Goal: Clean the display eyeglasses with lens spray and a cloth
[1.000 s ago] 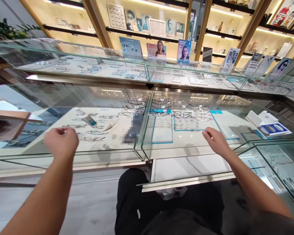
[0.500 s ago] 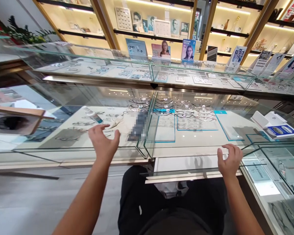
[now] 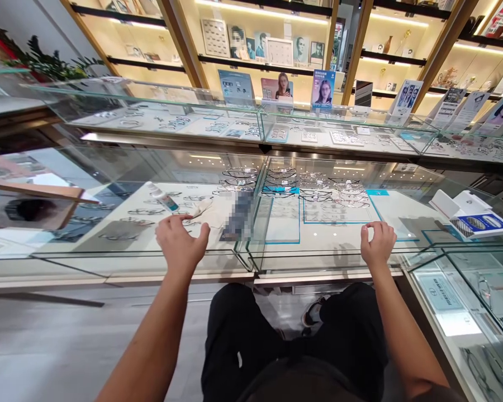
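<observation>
My left hand (image 3: 181, 240) hovers over the front edge of the glass counter, thumb and fingers apart, holding nothing. Just beyond it are a small white spray bottle (image 3: 164, 198) with a blue-green label and a crumpled cream cloth (image 3: 204, 215). My right hand (image 3: 378, 241) is over the right-hand part of the counter, fingers curled with a gap to the thumb and nothing in between. Below, the drawer front (image 3: 327, 277) sits in line with the counter's front edge. Whether my right hand touches the glass I cannot tell.
Rows of eyeglasses (image 3: 316, 195) lie inside the glass display case (image 3: 276, 258). An opened white-and-blue box (image 3: 478, 222) stands on the right. A pixelated dark item (image 3: 237, 215) lies near the middle joint. Another display counter (image 3: 257, 146) runs behind, with advertising cards (image 3: 323, 89) on top.
The drawer under the right part of the counter has gone from pulled out to pushed in. My right hand has moved forward and slightly left; my left hand has barely shifted.
</observation>
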The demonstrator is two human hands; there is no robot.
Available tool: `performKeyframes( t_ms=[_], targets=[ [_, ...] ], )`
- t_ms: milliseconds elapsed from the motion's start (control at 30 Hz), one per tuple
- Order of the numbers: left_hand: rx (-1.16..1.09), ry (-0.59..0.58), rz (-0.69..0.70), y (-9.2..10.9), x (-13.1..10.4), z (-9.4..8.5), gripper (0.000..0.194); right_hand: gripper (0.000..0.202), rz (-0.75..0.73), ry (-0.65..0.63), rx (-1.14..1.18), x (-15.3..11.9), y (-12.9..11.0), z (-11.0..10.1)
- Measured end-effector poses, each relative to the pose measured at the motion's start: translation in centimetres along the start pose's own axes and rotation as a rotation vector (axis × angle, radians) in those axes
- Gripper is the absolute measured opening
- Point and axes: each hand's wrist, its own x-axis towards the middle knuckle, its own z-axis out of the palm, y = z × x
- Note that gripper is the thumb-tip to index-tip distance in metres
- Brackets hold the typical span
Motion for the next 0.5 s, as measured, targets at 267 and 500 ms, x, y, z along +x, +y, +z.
performKeyframes(
  t_ms=[267, 500],
  targets=[
    [0.034, -0.021, 0.019, 0.1, 0.3, 0.1, 0.041, 0.028, -0.083, 0.038, -0.02, -0.2, 0.5, 0.6],
    [0.03, -0.013, 0.051, 0.1, 0.3, 0.1, 0.041, 0.033, -0.134, 0.101, 0.0, -0.7, 1.2, 1.1]
  ],
)
